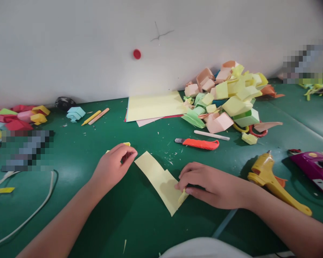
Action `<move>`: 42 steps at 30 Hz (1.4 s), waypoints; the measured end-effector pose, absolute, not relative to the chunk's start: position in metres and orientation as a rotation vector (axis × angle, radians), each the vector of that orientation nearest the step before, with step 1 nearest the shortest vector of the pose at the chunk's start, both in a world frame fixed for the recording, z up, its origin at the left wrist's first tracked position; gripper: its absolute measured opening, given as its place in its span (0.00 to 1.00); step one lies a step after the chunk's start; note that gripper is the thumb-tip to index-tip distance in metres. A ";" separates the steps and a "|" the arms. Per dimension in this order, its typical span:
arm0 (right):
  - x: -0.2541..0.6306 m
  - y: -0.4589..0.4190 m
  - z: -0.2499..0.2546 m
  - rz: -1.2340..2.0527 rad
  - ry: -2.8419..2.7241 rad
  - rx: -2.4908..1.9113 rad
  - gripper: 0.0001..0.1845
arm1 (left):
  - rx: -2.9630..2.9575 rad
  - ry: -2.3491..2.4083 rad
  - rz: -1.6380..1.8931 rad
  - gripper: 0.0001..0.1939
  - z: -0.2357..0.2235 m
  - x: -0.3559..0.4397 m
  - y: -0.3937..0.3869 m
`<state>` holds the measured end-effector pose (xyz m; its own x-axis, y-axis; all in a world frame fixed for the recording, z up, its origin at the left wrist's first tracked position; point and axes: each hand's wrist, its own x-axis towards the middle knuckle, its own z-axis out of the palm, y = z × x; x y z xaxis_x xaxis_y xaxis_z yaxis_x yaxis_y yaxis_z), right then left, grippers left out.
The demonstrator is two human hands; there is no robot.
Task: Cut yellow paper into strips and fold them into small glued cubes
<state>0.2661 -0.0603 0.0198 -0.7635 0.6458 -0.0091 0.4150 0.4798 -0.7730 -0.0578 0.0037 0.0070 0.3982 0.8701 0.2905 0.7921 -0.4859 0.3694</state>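
A pale yellow sheet of paper [158, 182] with a stepped edge lies slantwise on the green table in front of me. My left hand [118, 161] is at its upper left corner, thumb and fingertips pressed together; whatever they hold is hidden. Bits of a yellow paper piece [127, 144] show behind that hand. Over the sheet's lower right end, my right hand [199, 182] has its fingers closed on a thin yellow paper strip [182, 197]. Beyond the sheet lies an orange utility knife [201, 144], blade pointing left.
A heap of folded paper pieces [231, 96] stands against the wall beside stacked coloured sheets [156, 105]. At right lie a yellow glue gun [274, 182] and a purple power strip [314, 168]. A white stick [212, 135] lies behind the knife. A white cable [50, 193] curves at left.
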 end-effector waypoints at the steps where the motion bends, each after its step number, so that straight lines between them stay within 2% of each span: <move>1: 0.266 -0.060 0.020 1.164 -2.446 -0.901 0.12 | 2.484 1.522 0.729 0.10 0.007 -0.059 0.004; 5: 0.266 -0.061 0.019 1.161 -2.444 -0.901 0.12 | 2.506 1.666 0.847 0.09 0.008 -0.063 0.006; 9: 0.267 -0.061 0.019 1.162 -2.443 -0.897 0.12 | 2.541 1.608 0.825 0.08 0.011 -0.064 0.003; 16: 0.266 -0.060 0.020 1.163 -2.443 -0.907 0.11 | 2.727 1.003 0.642 0.12 0.011 -0.038 -0.018; 20: 0.265 -0.060 0.019 1.168 -2.431 -0.925 0.11 | 2.795 0.830 0.595 0.13 0.000 -0.024 -0.026; 31: 0.265 -0.059 0.018 1.185 -2.423 -0.924 0.10 | 2.801 0.753 0.425 0.10 -0.007 -0.024 -0.025; 42: 0.266 -0.060 0.018 1.189 -2.423 -0.917 0.10 | 2.931 0.853 0.409 0.14 -0.003 -0.015 -0.027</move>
